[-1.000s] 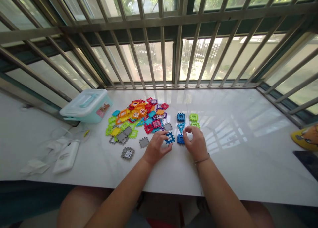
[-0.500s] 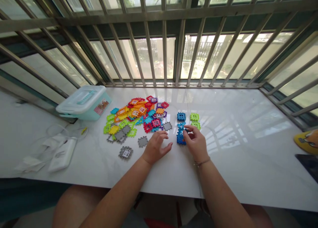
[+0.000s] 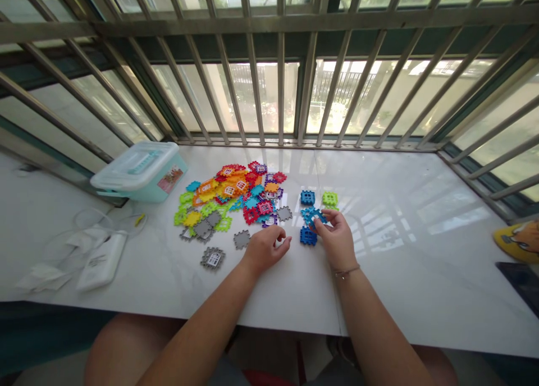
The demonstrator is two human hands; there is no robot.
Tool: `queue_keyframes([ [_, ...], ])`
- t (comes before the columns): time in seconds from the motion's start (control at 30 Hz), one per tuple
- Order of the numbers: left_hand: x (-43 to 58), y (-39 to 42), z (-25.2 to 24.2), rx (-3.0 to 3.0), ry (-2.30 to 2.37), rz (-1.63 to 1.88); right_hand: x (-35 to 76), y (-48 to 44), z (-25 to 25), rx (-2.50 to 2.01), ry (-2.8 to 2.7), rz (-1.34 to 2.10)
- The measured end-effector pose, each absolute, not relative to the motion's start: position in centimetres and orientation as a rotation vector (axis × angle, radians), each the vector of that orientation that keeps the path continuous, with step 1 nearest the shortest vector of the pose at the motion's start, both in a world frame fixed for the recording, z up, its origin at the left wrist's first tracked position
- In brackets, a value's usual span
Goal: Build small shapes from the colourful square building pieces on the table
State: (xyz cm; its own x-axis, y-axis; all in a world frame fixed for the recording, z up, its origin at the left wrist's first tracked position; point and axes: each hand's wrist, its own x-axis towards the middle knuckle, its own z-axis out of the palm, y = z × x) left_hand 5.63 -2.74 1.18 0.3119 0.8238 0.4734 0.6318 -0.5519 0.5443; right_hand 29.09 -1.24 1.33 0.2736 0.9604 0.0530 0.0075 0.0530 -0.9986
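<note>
My right hand (image 3: pixel 336 235) pinches a blue building tile (image 3: pixel 314 217) with notched edges, tilted above the table. Just under it, a darker blue tile (image 3: pixel 308 236) lies flat, and a lighter blue one (image 3: pixel 306 213) is partly covered. Farther back sit another blue tile (image 3: pixel 307 197) and a green tile (image 3: pixel 330 199); a second green piece is mostly hidden behind my fingers. My left hand (image 3: pixel 268 248) rests near the table with fingers loosely curled and apart, holding nothing. Beside it on the left is a grey tile (image 3: pixel 241 239).
A heap of colourful notched tiles (image 3: pixel 229 192) spreads across the left middle. Behind it on the left stands a teal lidded box (image 3: pixel 141 170). A white power bank (image 3: pixel 102 261) with cables lies at far left. A yellow object (image 3: pixel 517 241) and a dark flat device (image 3: pixel 520 285) sit at far right.
My right hand has lifted the blue tile off the darker blue one and tilted it, shifting slightly right. My left hand's fingers have curled in a little and lowered.
</note>
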Motion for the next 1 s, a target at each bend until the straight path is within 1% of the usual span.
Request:
queue_keyframes([
  [0.13, 5.5, -2.9, 0.7, 2.312, 1.361, 1.068, 28.4, -2.1, 1.7, -1.326, -1.228, 0.885],
  [0.37, 5.5, -3.1, 0.5, 2.381, 1.344, 1.084, 27.3, -3.5, 2.5, -1.277, -1.455, 0.869],
  [0.83, 5.5, -3.3, 1.2, 2.413, 1.253, 1.037, 27.2, -3.5, 2.5, -1.209, -1.428, 1.097],
  [0.93, 5.5, -3.3, 1.4, 2.426, 1.211, 1.049, 27.2, -3.6, 2.6, -1.201, -1.493, 1.072],
  [1.0, 5.5, -3.3, 1.6, 2.412, 1.207, 1.064, 27.4, -3.6, 2.8, -1.219, -1.552, 0.987],
])
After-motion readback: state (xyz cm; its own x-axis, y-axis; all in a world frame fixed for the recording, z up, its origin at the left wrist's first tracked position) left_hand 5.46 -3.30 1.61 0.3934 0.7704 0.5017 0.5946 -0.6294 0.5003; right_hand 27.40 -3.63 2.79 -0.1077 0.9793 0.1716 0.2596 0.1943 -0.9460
